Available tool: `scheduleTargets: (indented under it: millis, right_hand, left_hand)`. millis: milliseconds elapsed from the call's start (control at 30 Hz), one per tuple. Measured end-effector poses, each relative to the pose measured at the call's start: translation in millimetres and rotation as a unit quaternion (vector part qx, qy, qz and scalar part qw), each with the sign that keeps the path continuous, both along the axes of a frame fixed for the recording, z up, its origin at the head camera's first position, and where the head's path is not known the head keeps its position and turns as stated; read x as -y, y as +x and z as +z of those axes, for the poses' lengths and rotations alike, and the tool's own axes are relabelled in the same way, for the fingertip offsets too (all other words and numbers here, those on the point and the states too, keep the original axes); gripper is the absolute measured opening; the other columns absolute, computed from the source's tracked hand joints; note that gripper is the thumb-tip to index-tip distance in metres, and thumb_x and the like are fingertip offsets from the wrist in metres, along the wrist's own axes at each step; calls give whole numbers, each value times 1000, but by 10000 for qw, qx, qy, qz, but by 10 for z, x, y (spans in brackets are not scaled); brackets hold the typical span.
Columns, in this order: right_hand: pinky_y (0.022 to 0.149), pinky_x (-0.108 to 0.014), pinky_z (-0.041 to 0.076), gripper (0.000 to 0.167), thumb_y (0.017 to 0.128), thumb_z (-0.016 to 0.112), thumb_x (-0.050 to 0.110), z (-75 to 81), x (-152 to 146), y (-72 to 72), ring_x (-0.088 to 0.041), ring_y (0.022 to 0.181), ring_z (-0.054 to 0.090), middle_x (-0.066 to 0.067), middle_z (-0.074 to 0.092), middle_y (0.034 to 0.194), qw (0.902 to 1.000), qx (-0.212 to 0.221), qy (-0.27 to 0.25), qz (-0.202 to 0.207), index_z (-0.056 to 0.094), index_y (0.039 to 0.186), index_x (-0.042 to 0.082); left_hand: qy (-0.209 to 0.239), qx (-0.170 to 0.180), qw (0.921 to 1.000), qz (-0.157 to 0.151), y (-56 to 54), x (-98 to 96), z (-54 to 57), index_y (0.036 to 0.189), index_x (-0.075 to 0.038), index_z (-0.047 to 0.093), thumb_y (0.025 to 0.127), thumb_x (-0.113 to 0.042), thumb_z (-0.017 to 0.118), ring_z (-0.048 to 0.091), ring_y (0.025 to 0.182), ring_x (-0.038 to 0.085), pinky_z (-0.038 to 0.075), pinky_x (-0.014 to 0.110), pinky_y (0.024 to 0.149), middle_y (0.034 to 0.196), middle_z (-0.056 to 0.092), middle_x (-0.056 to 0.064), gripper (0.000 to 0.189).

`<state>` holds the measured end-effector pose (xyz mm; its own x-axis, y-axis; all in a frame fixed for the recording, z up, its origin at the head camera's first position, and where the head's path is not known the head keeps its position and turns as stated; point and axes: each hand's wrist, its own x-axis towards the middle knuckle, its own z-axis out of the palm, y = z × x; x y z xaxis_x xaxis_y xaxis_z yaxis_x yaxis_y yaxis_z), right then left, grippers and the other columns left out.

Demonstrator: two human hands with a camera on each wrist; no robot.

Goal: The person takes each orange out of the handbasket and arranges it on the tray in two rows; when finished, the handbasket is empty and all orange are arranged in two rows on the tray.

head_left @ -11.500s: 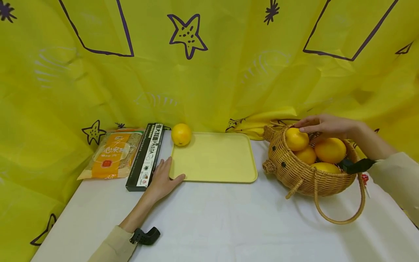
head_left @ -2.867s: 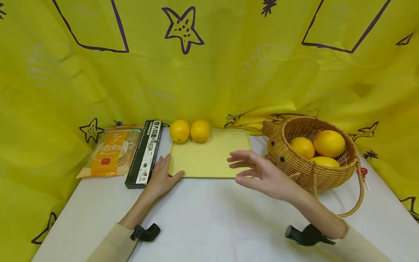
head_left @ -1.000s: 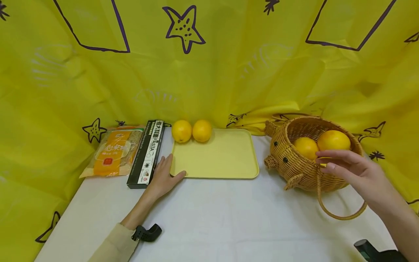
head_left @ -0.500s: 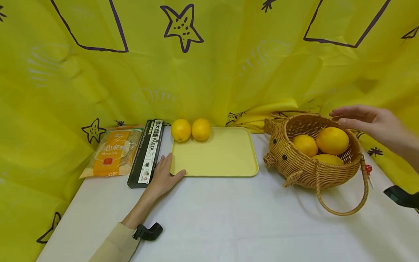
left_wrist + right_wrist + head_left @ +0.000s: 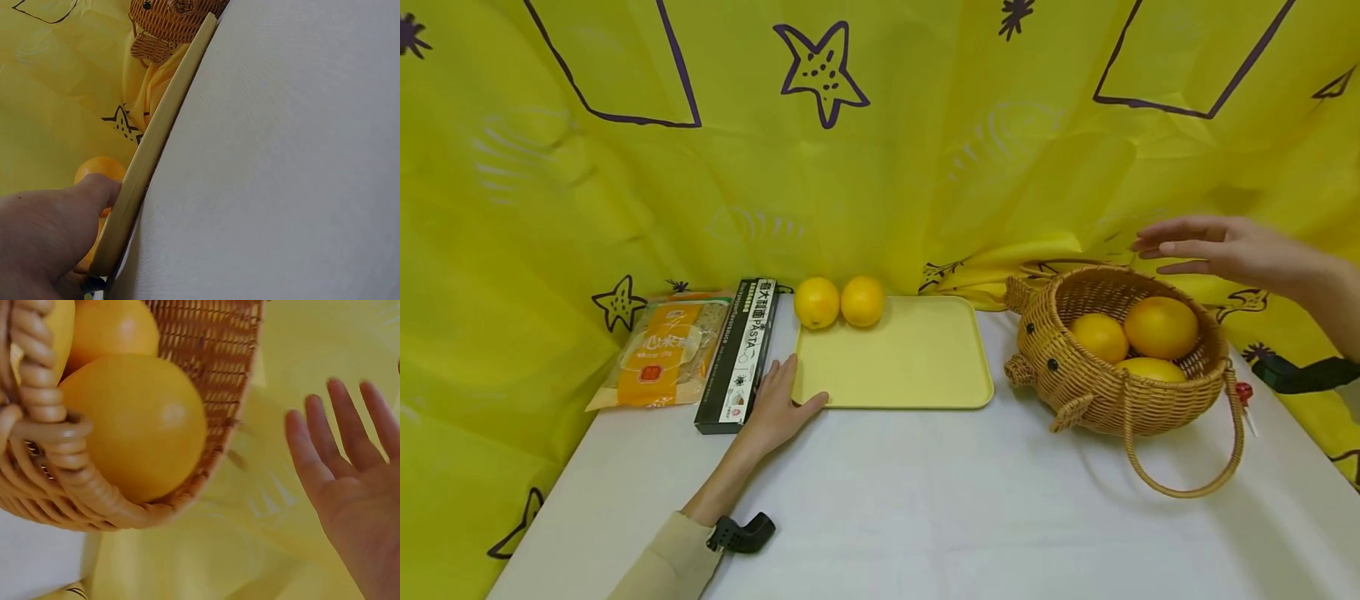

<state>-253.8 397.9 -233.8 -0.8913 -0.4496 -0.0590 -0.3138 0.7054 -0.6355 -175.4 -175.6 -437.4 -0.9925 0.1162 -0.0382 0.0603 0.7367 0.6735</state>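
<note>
My left hand (image 5: 777, 414) rests at the near left corner of a pale yellow tray (image 5: 910, 362), fingers along its left side. In the left wrist view the thumb lies against the tray's rim (image 5: 159, 134). Two oranges, one at the corner (image 5: 817, 302) and one beside it (image 5: 862, 301), sit at the tray's far left. Holding nothing, my right hand (image 5: 1232, 246) hovers behind and above a pig-shaped wicker basket (image 5: 1097, 396), fingers extended. Inside the basket are an orange (image 5: 1099, 337), a larger orange-yellow round fruit (image 5: 1161, 327) and a partly hidden yellow fruit (image 5: 1152, 369).
Left of the tray lie a black-and-white pasta box (image 5: 737, 358) and a clear-and-orange food packet (image 5: 662, 350). The basket's handle (image 5: 1195, 492) hangs toward the front. A small red-topped item (image 5: 1244, 394) lies right of the basket. A yellow curtain (image 5: 895, 167) backs the white table (image 5: 887, 500).
Since the earliest frame, a second orange has gone from the basket to the tray. My right hand has left the tray and risen behind the basket. The left hand has stayed put.
</note>
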Motion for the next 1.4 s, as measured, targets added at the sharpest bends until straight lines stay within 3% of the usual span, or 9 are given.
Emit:
scheduleTargets:
  millis: [167, 533, 900, 1200, 1400]
  right_hand:
    - [84, -16, 49, 43, 106, 35, 18, -63, -44, -59, 15, 111, 53, 30, 51, 129, 9975, 314, 583, 233, 36, 148, 10]
    - [90, -11, 48, 46, 106, 31, 9, -264, -210, -95, 13, 119, 51, 28, 51, 135, 9899, 1163, 25, 813, 26, 150, -2]
    - [91, -12, 46, 51, 106, 31, 14, -231, -177, -157, 17, 122, 44, 32, 45, 137, 9736, 2012, 273, 1041, 18, 153, -1]
    - [93, -9, 44, 53, 106, 34, 15, -144, -105, -268, 15, 121, 47, 32, 45, 136, 9665, 2246, 577, 1104, 19, 152, -3]
    - [91, -11, 43, 55, 105, 38, 19, -150, -62, -315, 20, 119, 43, 23, 44, 140, 9581, 2461, 968, 1096, 21, 153, -1]
  left_hand:
    - [0, -17, 10000, -22, -9, -22, -1, 154, 2, 11, 92, -43, 60, 1, 151, 41, 3, 62, 120, 162, 13, 23, 92]
    - [26, 58, 10000, -19, -9, -49, 12, 155, 1, 10, 92, -42, 60, -1, 151, 40, 0, 61, 121, 162, 11, 22, 91]
    - [33, 63, 10000, 2, -5, -44, 16, 154, 2, 9, 93, -41, 60, -1, 151, 41, 0, 61, 120, 162, 11, 23, 91]
    - [40, 56, 10000, 2, 3, -36, 3, 154, 2, 10, 93, -40, 60, -1, 151, 41, 1, 61, 121, 162, 11, 24, 90]
    - [18, 54, 10000, 41, 0, -23, -1, 154, 2, 10, 93, -40, 60, 0, 151, 41, 2, 61, 121, 162, 12, 23, 90]
